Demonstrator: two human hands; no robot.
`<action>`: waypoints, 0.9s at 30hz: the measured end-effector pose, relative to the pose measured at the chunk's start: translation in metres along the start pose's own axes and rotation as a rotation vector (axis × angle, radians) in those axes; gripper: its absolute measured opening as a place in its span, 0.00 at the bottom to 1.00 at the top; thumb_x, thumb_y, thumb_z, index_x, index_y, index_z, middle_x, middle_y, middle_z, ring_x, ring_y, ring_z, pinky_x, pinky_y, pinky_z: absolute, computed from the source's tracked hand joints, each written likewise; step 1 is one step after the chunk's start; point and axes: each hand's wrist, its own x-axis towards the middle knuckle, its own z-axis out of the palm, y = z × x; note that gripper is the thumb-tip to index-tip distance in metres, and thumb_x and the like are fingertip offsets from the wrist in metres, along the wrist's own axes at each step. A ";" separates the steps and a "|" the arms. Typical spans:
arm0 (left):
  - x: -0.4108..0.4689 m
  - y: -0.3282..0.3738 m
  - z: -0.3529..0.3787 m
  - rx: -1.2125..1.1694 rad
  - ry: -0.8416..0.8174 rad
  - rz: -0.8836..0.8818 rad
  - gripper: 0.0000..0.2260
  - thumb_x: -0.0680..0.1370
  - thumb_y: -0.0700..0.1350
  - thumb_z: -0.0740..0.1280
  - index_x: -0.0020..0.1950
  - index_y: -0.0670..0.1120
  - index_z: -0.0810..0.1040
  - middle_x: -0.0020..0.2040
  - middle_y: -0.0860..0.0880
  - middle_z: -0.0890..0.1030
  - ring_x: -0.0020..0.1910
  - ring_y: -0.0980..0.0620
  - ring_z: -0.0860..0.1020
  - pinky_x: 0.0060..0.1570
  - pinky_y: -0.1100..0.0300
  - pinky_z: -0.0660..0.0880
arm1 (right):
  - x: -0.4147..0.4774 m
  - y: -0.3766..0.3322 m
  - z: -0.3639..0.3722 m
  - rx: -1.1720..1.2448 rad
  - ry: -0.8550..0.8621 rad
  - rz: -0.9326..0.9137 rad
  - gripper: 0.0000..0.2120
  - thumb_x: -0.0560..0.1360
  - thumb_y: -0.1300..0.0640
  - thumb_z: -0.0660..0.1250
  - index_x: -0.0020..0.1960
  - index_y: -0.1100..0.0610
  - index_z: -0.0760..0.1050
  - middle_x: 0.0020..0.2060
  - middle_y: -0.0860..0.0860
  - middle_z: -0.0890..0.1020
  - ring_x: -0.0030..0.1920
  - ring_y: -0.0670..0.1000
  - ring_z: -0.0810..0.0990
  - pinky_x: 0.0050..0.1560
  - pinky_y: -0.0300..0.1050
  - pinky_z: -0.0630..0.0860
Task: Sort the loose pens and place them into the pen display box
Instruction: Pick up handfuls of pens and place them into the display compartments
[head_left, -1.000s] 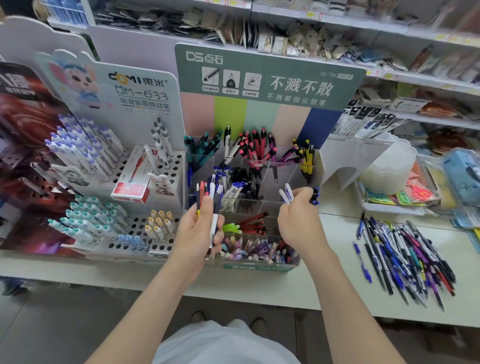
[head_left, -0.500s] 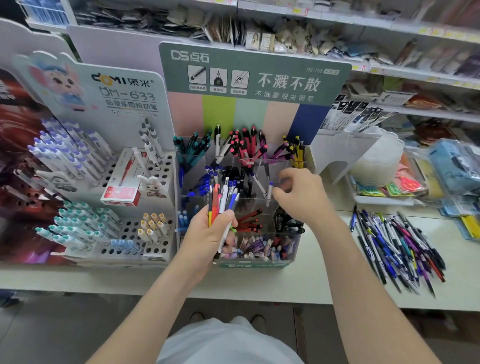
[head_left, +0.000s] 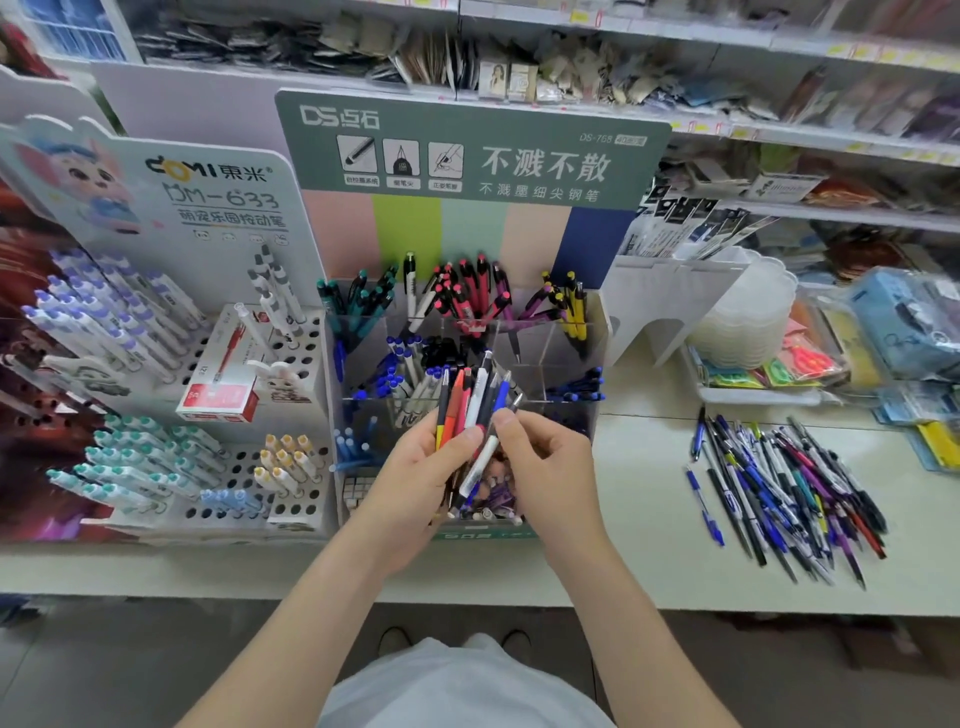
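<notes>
My left hand (head_left: 415, 478) grips a bunch of pens (head_left: 467, 400), orange, red, white, black and blue, upright in front of the clear pen display box (head_left: 550, 348). My right hand (head_left: 545, 462) is at the bunch and pinches a white pen with a dark tip (head_left: 480, 460) between thumb and forefinger. The box has several compartments with pens grouped by colour: teal, red, yellow at the back, blue and black in the middle. A pile of loose pens (head_left: 784, 488) lies on the counter to the right.
A white holed pen stand (head_left: 244, 467) with purple and teal pens stands left of the box. A red-and-white carton (head_left: 223, 384) rests on it. Stacked clear plastic lids (head_left: 748, 317) and packaged goods sit at the back right. Shelves run behind. The counter edge (head_left: 467, 582) is near me.
My right hand came back from the box's rear compartments to the bunch in my left hand and now pinches a white pen there. The view shifted slightly.
</notes>
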 end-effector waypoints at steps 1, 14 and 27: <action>0.000 0.001 0.003 -0.021 -0.004 -0.015 0.13 0.87 0.43 0.63 0.71 0.45 0.78 0.47 0.42 0.84 0.38 0.51 0.82 0.32 0.63 0.78 | 0.002 0.003 -0.001 -0.057 0.024 -0.032 0.14 0.86 0.50 0.66 0.46 0.53 0.86 0.34 0.54 0.84 0.32 0.52 0.84 0.34 0.47 0.80; 0.007 -0.010 0.017 0.027 0.000 -0.080 0.13 0.87 0.49 0.64 0.71 0.50 0.78 0.49 0.44 0.82 0.40 0.48 0.78 0.35 0.57 0.76 | 0.025 0.009 -0.016 -0.213 0.195 -0.197 0.13 0.83 0.40 0.66 0.47 0.46 0.83 0.40 0.50 0.84 0.41 0.53 0.84 0.43 0.54 0.83; 0.008 -0.001 0.020 0.268 0.102 -0.049 0.13 0.85 0.57 0.65 0.63 0.49 0.78 0.40 0.49 0.78 0.32 0.52 0.70 0.34 0.56 0.67 | 0.036 -0.013 -0.044 -0.447 0.160 -0.618 0.14 0.89 0.52 0.59 0.65 0.52 0.83 0.47 0.45 0.83 0.47 0.44 0.81 0.47 0.44 0.79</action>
